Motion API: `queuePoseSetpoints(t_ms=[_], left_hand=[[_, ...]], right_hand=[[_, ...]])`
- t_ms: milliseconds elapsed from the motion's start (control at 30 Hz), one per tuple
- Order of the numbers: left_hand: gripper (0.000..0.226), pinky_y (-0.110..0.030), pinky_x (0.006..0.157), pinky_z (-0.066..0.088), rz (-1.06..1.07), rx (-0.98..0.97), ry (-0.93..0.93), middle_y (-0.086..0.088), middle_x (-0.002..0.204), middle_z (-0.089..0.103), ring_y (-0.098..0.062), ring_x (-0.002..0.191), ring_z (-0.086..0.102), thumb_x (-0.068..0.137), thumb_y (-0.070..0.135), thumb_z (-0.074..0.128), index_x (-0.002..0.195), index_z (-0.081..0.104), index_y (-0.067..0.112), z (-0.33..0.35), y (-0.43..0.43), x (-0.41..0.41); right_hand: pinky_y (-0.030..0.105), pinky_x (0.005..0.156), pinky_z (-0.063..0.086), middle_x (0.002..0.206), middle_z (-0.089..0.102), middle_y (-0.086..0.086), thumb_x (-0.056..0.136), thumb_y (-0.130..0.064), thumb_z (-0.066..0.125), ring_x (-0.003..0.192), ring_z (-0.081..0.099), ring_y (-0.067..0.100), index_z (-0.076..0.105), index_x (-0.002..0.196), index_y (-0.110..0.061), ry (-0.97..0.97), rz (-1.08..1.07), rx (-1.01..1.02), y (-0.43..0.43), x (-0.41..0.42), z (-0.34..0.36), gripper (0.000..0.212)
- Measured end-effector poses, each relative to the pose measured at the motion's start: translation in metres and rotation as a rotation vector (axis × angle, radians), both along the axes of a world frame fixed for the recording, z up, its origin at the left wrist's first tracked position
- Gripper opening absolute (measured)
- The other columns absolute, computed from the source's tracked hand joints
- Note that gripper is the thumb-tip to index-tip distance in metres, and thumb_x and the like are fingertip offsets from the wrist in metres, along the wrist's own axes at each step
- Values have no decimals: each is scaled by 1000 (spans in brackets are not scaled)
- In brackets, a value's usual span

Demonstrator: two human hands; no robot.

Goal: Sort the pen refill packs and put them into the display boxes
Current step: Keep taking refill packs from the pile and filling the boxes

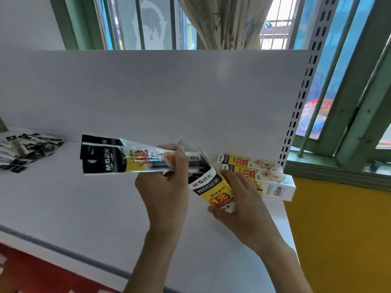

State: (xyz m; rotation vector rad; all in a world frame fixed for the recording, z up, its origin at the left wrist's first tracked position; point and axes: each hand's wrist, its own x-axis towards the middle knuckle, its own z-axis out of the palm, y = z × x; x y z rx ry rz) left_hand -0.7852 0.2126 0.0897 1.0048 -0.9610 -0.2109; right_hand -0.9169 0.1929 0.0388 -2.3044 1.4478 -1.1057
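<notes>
My left hand grips a bunch of black-and-yellow refill packs, their black headers pointing left and their lower ends inside the open top of a display box. My right hand holds that black, yellow and white box tilted above the shelf, with its flaps standing up. A pile of loose refill packs lies at the far left of the shelf. Two more display boxes lie flat at the back right corner.
The white shelf has a grey front edge and a tall white back panel. A perforated upright stands at the right end. Beyond it are a barred green window frame, a curtain and a yellow wall.
</notes>
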Motion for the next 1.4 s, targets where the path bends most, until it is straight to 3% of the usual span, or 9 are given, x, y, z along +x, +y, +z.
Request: queuePoseSetpoints(t_ms=[200,400,467,567,667,967,1100,1300,1400], left_hand=[[13,-24,50,56,-20,129,90,8,64,66,-4,60,67,80,9,67,73,62,19,4,4,6],[26,-6,39,38,-89,370,-215,11,58,59,14,52,58,76,38,68,74,62,12,6,8,6],[29,-10,42,44,-175,382,-122,8,56,64,6,54,62,75,46,64,70,62,18,10,9,11],[19,-24,49,54,-206,283,182,10,60,66,-6,57,65,84,20,62,65,63,21,13,8,19],[18,-28,46,55,-146,207,248,11,59,65,-12,57,67,83,10,63,70,60,21,11,6,17],[7,-18,40,50,24,200,-81,1,73,68,0,58,66,84,10,62,87,66,7,3,1,6],[8,-20,58,52,97,131,56,9,71,67,0,65,64,84,9,61,79,65,14,-1,-6,7],[16,-8,38,41,-133,466,-44,7,62,62,6,47,60,85,24,61,71,60,16,-2,-8,-8],[22,-16,44,49,-218,504,-53,6,56,65,0,50,64,81,38,63,72,58,18,2,-7,-1]], right_hand=[[20,91,36,129,41,-15,72,-33,75,118,36,5,36,135,-27,33,-29,-28,1,3,-2,75],[17,93,28,132,42,-11,72,-29,74,122,34,8,38,135,-23,85,-39,-39,3,8,-5,73],[18,94,29,133,41,-13,73,-31,74,123,33,7,37,136,-25,95,-43,-33,3,7,-5,74],[17,94,28,134,38,-15,74,-33,73,124,30,4,34,137,-28,87,-51,-14,3,5,-3,74],[16,92,27,134,38,-15,74,-32,72,124,29,4,34,137,-28,86,-64,-20,3,4,-2,74],[23,98,30,138,38,-11,78,-30,69,126,29,10,33,140,-24,161,-71,-30,4,4,-1,72],[23,101,30,139,35,-12,79,-34,68,128,27,7,30,140,-25,141,-84,-5,2,0,1,73],[33,97,40,133,45,-6,73,-25,73,123,37,15,40,136,-20,176,-123,-21,-1,-1,-4,71],[32,94,39,133,45,-7,73,-28,74,124,39,15,41,135,-22,171,-133,-35,-1,-5,-5,71]])
